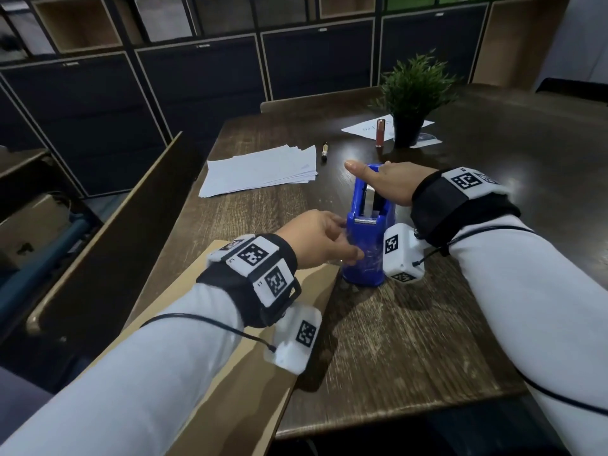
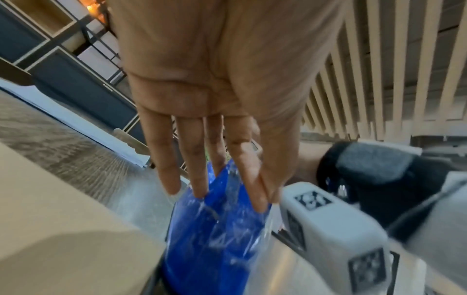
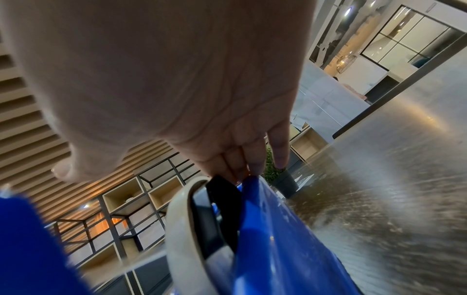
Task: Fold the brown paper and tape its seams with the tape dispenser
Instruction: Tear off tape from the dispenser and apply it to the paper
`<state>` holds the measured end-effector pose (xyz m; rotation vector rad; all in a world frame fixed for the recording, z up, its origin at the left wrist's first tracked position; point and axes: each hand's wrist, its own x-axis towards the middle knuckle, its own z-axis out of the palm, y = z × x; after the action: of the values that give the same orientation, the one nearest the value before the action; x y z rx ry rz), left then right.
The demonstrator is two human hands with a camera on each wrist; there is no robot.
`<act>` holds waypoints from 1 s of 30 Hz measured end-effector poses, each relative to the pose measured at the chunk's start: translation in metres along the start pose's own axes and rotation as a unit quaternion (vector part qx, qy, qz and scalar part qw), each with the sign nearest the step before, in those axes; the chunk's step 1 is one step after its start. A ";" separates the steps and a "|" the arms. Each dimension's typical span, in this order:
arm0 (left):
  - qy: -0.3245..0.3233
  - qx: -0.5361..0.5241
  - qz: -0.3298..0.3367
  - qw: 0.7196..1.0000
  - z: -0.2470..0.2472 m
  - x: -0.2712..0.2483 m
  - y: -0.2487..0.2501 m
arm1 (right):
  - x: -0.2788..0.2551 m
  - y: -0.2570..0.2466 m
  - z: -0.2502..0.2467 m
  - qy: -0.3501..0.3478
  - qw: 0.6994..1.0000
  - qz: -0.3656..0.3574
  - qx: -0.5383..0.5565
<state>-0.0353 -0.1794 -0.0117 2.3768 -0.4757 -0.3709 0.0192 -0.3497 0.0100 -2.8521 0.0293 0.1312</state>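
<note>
A blue tape dispenser [image 1: 365, 251] stands on the dark wooden table [image 1: 427, 340]; its white tape roll [image 3: 182, 229] shows in the right wrist view. My left hand [image 1: 342, 238] is at the dispenser's near end, thumb and forefinger pinching the clear tape [image 2: 267, 215] that lies crinkled over the blue body [image 2: 209, 239]. My right hand [image 1: 378, 174] rests on top of the dispenser [image 3: 278, 239], fingers straight down its far side, thumb stretched out to the left. The brown paper [image 1: 230, 373] lies flat at the table's near left corner, under my left forearm [image 2: 50, 199].
A stack of white sheets [image 1: 260, 171] lies at the far left of the table with a small pen [image 1: 324, 152] beside it. Farther back stand a potted plant [image 1: 411, 103] and a slim tube [image 1: 380, 133] on a white sheet [image 1: 365, 128]. A wooden panel [image 1: 108, 232] borders the table's left side.
</note>
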 end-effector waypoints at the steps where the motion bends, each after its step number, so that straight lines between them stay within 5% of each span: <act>1: -0.010 -0.001 0.008 1.000 -0.005 -0.004 0.001 | -0.001 0.000 -0.001 -0.001 1.000 -0.002 0.007; 8: 0.089 -0.030 0.070 0.993 -0.049 -0.042 -0.029 | -0.017 -0.004 -0.006 -0.001 0.997 -0.039 0.071; 13: 0.141 -0.060 0.087 0.984 -0.057 -0.057 -0.057 | -0.044 -0.041 -0.011 0.088 0.974 -0.191 0.090; 16: 0.166 -0.068 0.089 0.980 -0.058 -0.061 -0.067 | -0.052 -0.065 0.001 0.071 0.953 -0.254 0.151; 25: 0.199 -0.094 0.090 0.971 -0.064 -0.077 -0.083 | -0.062 -0.096 0.027 0.030 0.915 -0.271 0.297; 30: 0.206 -0.107 0.085 0.969 -0.067 -0.083 -0.092 | -0.066 -0.110 0.033 0.047 0.910 -0.294 0.288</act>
<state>-0.0624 -0.0410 -0.0130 2.1076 -0.4144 0.1439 -0.0459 -0.2347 0.0156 -2.1577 -0.6533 -0.1235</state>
